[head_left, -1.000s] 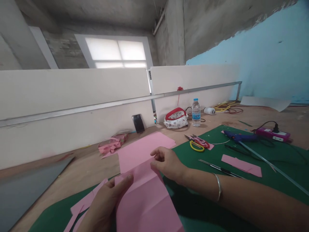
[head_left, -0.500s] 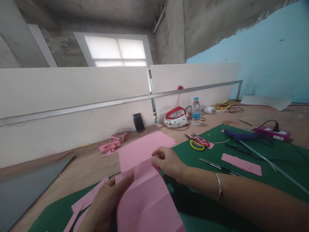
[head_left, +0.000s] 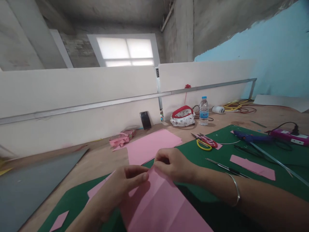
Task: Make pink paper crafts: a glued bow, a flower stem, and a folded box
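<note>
A creased sheet of pink paper (head_left: 161,203) slants up from the bottom of the view, held between both hands. My left hand (head_left: 120,183) pinches its upper left edge between thumb and fingers. Close beside it, my right hand (head_left: 175,164) grips the top corner, with a silver bangle on that wrist. Under the hands lies a green cutting mat (head_left: 217,199). Beyond them rests a stack of flat pink paper (head_left: 154,143). Pink scraps (head_left: 98,188) are partly covered by my left hand and arm.
Right of my hands are a pen-like tool (head_left: 227,168), yellow-handled scissors (head_left: 204,145), a pink paper strip (head_left: 252,167), a blue glue gun (head_left: 251,137) and a purple power strip (head_left: 289,137). A phone (head_left: 145,120), pouch (head_left: 182,116) and water bottle (head_left: 204,111) stand along the white panel.
My left hand has moved up and right, close to my right hand at the paper's top. The sheet's upper edge is now drawn into a corner. The view has turned slightly left.
</note>
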`<state>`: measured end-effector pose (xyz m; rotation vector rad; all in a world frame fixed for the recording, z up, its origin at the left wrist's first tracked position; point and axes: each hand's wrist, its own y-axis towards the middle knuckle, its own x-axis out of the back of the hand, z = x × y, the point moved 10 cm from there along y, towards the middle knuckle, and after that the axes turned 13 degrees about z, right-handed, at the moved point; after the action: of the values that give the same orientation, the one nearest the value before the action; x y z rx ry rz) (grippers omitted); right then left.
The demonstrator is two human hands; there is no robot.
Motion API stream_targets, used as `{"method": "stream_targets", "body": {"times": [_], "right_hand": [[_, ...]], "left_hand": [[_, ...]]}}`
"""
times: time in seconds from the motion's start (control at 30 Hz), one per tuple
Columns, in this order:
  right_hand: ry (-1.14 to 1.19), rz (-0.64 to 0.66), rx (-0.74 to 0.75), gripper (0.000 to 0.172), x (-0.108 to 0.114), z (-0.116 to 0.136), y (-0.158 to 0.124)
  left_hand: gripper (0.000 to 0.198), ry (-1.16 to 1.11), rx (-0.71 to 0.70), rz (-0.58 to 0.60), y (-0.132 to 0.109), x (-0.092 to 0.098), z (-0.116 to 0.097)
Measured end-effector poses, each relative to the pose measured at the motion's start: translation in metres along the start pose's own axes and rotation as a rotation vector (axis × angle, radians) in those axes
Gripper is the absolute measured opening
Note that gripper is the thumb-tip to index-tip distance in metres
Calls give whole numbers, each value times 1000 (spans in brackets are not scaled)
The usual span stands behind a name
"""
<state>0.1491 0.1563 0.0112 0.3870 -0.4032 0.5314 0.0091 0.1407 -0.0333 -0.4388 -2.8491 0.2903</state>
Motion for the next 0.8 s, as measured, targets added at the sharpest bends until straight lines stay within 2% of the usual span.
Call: {"method": "stream_targets", "body": {"times": [0.1, 0.23, 0.37, 0.47, 0.6, 0.8], "right_hand": [[-52, 72, 36, 10, -10, 13, -4], [-64, 27, 23, 11, 5, 9, -1], [2, -77, -38, 8, 33, -12, 7], [44, -138, -61, 7, 45, -25, 9], [59, -195, -90, 7, 51, -31, 8], [54, -248, -109, 7, 53, -29, 5]], "left_hand": [[26, 163, -17, 115, 0, -15, -8], [24, 159, 8, 112, -2, -11, -3], [24, 115, 10, 74, -1, 2, 1], [26, 42, 14, 21, 0, 12, 5], [31, -94, 30, -54, 1, 20, 15], [35, -272, 7, -147, 4, 20, 26]]}}
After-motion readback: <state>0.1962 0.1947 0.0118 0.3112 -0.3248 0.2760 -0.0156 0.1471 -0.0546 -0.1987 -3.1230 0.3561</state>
